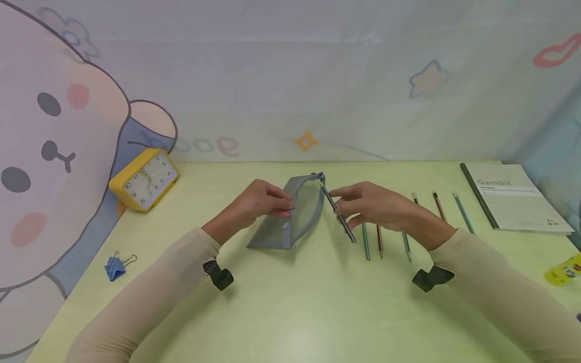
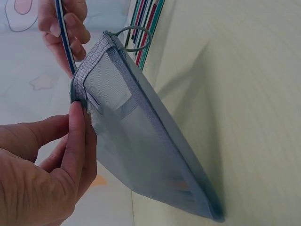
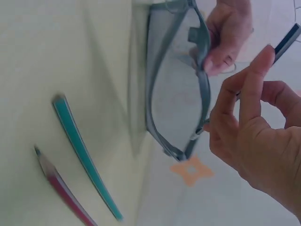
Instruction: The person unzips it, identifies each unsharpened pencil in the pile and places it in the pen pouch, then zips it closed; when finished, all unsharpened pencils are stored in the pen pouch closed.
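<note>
We have both forearms, in beige sleeves, stretched forward and angled inward so that our hands nearly meet. Our left hand (image 1: pixel 263 204) is palm-inward, its thumb and fingers (image 2: pixel 77 141) curled and pinched together at the tips. Our right hand (image 1: pixel 369 206) faces it, fingers (image 3: pixel 251 87) bent in a pinch, the thumb pressed against them. A black camera mount sits under each wrist.
</note>
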Action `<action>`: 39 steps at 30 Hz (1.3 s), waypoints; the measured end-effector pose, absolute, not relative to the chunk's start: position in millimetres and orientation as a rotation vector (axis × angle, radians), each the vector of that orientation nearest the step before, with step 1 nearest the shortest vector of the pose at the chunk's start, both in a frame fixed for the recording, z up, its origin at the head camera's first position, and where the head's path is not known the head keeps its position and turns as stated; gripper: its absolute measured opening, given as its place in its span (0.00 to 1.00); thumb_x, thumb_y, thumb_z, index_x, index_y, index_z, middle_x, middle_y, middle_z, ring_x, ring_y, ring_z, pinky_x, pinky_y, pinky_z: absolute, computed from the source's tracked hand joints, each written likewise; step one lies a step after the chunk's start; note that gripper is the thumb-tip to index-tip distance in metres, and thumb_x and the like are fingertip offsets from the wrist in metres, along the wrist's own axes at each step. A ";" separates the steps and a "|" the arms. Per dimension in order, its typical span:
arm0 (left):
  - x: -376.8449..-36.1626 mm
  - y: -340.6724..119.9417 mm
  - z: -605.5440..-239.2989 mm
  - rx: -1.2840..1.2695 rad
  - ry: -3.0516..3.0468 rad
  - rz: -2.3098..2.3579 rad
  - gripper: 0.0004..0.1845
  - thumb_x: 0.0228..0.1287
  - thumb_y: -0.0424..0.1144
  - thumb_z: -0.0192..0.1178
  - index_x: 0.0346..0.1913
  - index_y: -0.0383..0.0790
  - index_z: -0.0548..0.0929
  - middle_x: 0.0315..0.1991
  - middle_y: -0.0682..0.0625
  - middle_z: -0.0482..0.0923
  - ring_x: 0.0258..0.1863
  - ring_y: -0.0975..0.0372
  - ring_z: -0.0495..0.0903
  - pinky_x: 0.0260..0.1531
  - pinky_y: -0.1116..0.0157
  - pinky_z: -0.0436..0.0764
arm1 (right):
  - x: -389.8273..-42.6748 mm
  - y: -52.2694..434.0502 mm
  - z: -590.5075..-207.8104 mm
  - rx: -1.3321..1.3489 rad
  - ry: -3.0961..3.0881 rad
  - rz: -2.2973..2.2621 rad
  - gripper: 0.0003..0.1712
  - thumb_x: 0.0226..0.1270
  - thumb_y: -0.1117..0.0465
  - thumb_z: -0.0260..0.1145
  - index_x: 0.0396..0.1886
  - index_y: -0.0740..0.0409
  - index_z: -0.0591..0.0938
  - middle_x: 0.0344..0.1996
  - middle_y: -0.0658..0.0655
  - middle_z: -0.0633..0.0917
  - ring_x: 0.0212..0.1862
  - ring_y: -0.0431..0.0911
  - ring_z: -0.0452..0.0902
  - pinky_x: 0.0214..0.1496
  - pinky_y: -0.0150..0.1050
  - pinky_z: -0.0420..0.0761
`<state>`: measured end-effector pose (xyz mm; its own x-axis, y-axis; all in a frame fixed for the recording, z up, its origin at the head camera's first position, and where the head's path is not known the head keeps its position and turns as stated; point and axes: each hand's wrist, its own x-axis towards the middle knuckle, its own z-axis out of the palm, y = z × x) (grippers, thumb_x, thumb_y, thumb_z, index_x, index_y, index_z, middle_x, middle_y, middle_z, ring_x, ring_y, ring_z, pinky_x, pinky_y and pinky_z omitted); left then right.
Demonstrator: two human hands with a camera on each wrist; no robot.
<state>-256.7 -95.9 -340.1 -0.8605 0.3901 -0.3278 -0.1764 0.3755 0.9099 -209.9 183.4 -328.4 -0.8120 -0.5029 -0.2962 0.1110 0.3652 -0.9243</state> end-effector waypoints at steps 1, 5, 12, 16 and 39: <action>-256.3 -96.1 -340.2 0.183 2.147 1.502 0.15 0.66 0.29 0.66 0.54 0.26 0.84 0.49 0.36 0.87 0.25 0.69 0.87 0.59 0.52 0.85 | -211.8 179.3 -332.6 -0.334 2.039 -1.509 0.37 0.74 0.63 0.58 0.78 0.66 0.58 0.71 0.65 0.69 0.58 0.48 0.75 0.49 0.36 0.87; -255.5 -95.9 -340.9 0.177 2.150 1.500 0.16 0.66 0.30 0.66 0.54 0.27 0.84 0.50 0.36 0.87 0.26 0.69 0.87 0.60 0.51 0.85 | -219.5 161.9 -350.6 -0.309 1.897 -1.622 0.36 0.77 0.64 0.57 0.78 0.69 0.56 0.82 0.59 0.50 0.72 0.58 0.66 0.52 0.34 0.87; -255.0 -92.1 -342.8 0.197 2.145 1.510 0.15 0.66 0.30 0.67 0.53 0.26 0.85 0.43 0.41 0.88 0.27 0.68 0.88 0.59 0.52 0.85 | -229.5 132.5 -372.6 -0.237 1.831 -1.767 0.41 0.76 0.69 0.55 0.80 0.68 0.47 0.70 0.72 0.69 0.54 0.51 0.84 0.54 0.40 0.89; -255.5 -90.4 -342.5 0.179 2.144 1.516 0.15 0.65 0.29 0.67 0.53 0.26 0.85 0.41 0.42 0.87 0.27 0.67 0.88 0.54 0.57 0.88 | -232.9 116.6 -376.8 -0.195 1.857 -1.787 0.44 0.75 0.70 0.57 0.81 0.67 0.44 0.51 0.68 0.85 0.38 0.44 0.88 0.48 0.39 0.91; -255.4 -88.1 -342.1 0.150 2.135 1.541 0.15 0.65 0.28 0.67 0.53 0.25 0.84 0.42 0.41 0.88 0.25 0.68 0.87 0.60 0.51 0.84 | -231.6 137.1 -360.0 -0.104 2.190 -1.684 0.32 0.76 0.66 0.59 0.76 0.67 0.63 0.64 0.73 0.73 0.47 0.53 0.86 0.59 0.52 0.87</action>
<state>-255.4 -88.1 -342.1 -0.8695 0.3687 -0.3285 -0.1956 0.3537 0.9147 -231.6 137.1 -360.0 -0.9269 -0.2821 -0.2475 0.1668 0.2809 -0.9451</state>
